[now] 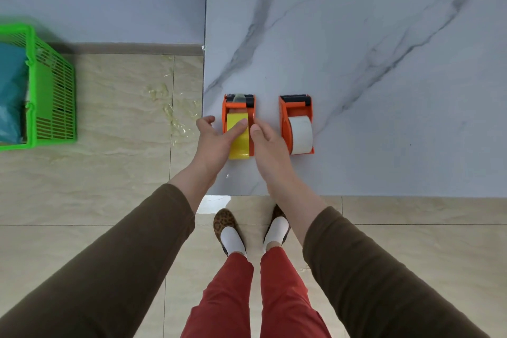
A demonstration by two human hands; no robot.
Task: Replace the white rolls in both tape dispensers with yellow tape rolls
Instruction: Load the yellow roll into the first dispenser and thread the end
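Two orange tape dispensers stand side by side near the front left corner of a marble table. The left dispenser holds a yellow tape roll, and a strip of tape lies over its cutter end. The right dispenser holds a white tape roll. My left hand rests on the yellow roll with the thumb pressed across its top and the fingers curled past the dispenser's left side. My right hand grips the left dispenser's right wall, thumb on its edge; its fingers are hidden.
A green plastic basket with blue bags stands on the floor at the far left. Crumpled clear tape scraps lie on the tiles beside the table's left edge. My feet stand just below the table's front edge.
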